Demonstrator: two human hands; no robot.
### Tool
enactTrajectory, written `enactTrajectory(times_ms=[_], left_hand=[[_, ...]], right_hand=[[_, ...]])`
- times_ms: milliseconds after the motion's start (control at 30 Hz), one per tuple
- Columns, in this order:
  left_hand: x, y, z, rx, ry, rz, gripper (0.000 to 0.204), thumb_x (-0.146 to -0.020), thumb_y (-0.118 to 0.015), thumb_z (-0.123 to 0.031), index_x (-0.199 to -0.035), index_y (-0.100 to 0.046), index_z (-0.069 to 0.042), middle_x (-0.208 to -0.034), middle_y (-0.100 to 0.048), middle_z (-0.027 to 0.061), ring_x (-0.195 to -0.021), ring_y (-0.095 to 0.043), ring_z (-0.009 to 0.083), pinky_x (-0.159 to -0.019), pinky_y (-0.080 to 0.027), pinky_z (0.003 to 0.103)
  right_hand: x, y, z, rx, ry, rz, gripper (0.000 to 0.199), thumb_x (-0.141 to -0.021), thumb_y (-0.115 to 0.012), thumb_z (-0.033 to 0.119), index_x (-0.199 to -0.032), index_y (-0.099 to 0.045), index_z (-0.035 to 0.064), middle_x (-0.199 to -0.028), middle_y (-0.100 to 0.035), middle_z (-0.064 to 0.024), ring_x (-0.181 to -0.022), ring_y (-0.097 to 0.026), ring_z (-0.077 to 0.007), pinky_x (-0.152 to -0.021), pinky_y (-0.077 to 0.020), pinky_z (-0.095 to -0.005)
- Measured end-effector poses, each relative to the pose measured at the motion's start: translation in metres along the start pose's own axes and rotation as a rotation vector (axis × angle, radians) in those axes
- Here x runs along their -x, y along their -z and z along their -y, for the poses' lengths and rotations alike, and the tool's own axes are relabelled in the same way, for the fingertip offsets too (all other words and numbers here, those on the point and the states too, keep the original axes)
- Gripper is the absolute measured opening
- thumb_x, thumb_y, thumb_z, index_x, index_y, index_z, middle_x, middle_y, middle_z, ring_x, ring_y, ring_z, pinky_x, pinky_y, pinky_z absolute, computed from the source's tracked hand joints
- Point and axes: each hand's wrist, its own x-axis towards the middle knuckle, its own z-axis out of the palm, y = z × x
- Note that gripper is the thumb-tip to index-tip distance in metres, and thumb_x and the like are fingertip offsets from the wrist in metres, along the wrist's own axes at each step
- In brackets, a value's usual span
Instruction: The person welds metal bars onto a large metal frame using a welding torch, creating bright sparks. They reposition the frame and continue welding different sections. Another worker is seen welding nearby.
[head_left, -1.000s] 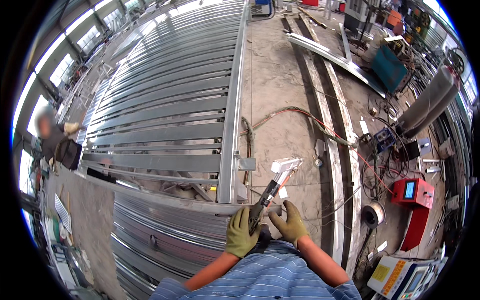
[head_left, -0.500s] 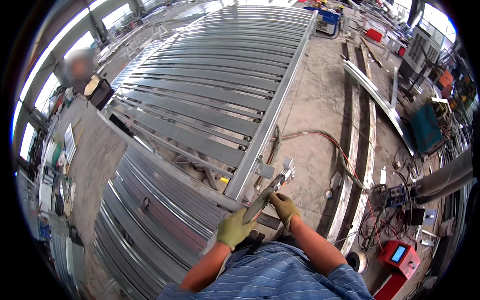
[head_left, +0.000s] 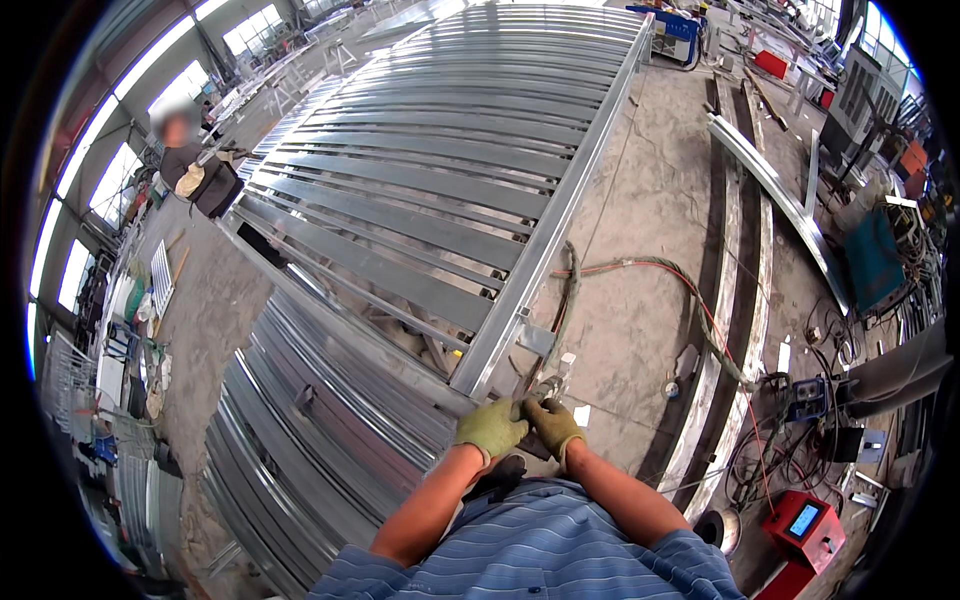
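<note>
My left hand (head_left: 491,429), in a yellow-green work glove, is closed just beyond my body. Right beside it is my right hand (head_left: 553,427), gloved the same way, with its fingers curled. Both grip a hand-held welding gun (head_left: 549,388), whose metal head points away from me; the gloves hide most of its handle. Ahead of the hands lies the near corner of a large slatted steel frame (head_left: 489,352). A small flat plate (head_left: 537,339) sticks out from the frame's right side rail, close to the gun's head.
Long metal profiles (head_left: 310,440) lie stacked at left. A sheathed hose (head_left: 690,285) and thin red cable cross the floor at right, near two long beams (head_left: 727,310). A red machine (head_left: 803,528) with a screen stands lower right. Another person (head_left: 200,172) is beyond the frame's far-left corner.
My hands have come closer together, and the gun is now largely covered by the gloves. My view has shifted slightly left. The other person at far left shows more fully.
</note>
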Motion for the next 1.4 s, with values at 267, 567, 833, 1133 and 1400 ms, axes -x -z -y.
enactTrajectory(times_ms=[267, 567, 833, 1133, 1400], left_hand=[[0.016, -0.004, -0.015, -0.14, -0.015, 0.032, 0.061, -0.095, -0.065, -0.047, -0.142, -0.048, -0.012, -0.115, -0.074, 0.0291, -0.106, -0.073, 0.0495, -0.091, -0.055, 0.062], [0.037, -0.033, 0.022, -0.131, -0.231, -0.264, 0.078, -0.092, -0.074, -0.035, -0.16, -0.045, -0.013, -0.148, -0.059, 0.0215, -0.12, -0.065, 0.0452, -0.1, -0.055, 0.054], [0.028, -0.048, 0.041, -0.164, -0.368, -0.58, 0.072, -0.092, -0.076, -0.036, -0.156, -0.054, -0.01, -0.151, -0.058, 0.0211, -0.129, -0.059, 0.0439, -0.11, -0.05, 0.051], [0.035, -0.045, 0.054, -0.101, -0.361, -0.516, 0.073, -0.088, -0.08, -0.035, -0.153, -0.057, -0.01, -0.149, -0.06, 0.0205, -0.136, -0.057, 0.0413, -0.114, -0.047, 0.052], [0.036, -0.05, 0.053, -0.048, -0.294, -0.539, 0.07, -0.086, -0.08, -0.033, -0.15, -0.061, -0.013, -0.146, -0.062, 0.0192, -0.135, -0.058, 0.0395, -0.113, -0.048, 0.051]], right_hand=[[0.0, -0.005, -0.01, -0.15, -0.02, -0.08, 0.087, -0.09, -0.073, 0.052, -0.147, -0.053, -0.01, -0.126, -0.073, -0.0238, -0.114, -0.072, -0.0305, -0.098, -0.0564, -0.0379], [-0.009, -0.012, -0.024, -0.188, -0.012, -0.094, 0.086, -0.088, -0.07, 0.055, -0.147, -0.058, -0.0063, -0.131, -0.071, -0.0281, -0.122, -0.07, -0.0388, -0.106, -0.0522, -0.0411], [0.025, 0.0, 0.005, -0.229, 0.05, -0.02, 0.062, -0.093, -0.067, 0.048, -0.132, -0.07, -0.0009, -0.122, -0.076, -0.023, -0.117, -0.071, -0.0325, -0.102, -0.0529, -0.0386], [0.03, 0.007, -0.012, -0.156, 0.047, -0.011, 0.059, -0.101, -0.067, 0.041, -0.142, -0.064, -0.0011, -0.126, -0.075, -0.0174, -0.114, -0.071, -0.0243, -0.099, -0.0538, -0.0337], [0.075, 0.019, 0.006, 0.269, 0.265, -0.148, 0.07, -0.099, -0.063, 0.055, -0.141, -0.065, -0.001, -0.136, -0.07, -0.0263, -0.128, -0.067, -0.0421, -0.109, -0.0508, -0.0452]])
